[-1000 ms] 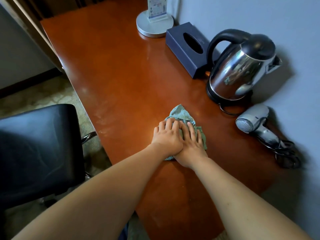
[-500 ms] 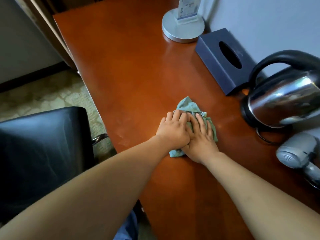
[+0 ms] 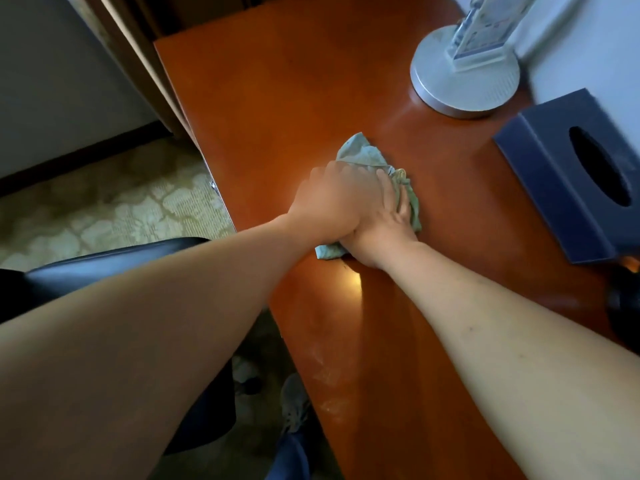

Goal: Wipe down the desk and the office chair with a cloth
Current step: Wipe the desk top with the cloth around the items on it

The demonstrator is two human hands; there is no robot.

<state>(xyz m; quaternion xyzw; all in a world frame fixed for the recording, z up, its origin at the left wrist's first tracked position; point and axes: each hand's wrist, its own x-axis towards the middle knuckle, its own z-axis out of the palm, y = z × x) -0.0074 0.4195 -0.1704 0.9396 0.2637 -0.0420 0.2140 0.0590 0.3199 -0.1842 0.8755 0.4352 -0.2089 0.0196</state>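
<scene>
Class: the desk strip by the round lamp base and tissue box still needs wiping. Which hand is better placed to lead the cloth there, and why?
Probably the right hand: it lies flat on the cloth, on the side toward the lamp base and tissue box. The left hand rests over it.

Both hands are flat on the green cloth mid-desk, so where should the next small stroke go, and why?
Probably push the cloth onward toward the far end of the desk. The left hand overlaps the right hand, both pressing it flat, and bare wood lies ahead, left of the round lamp base.
</scene>
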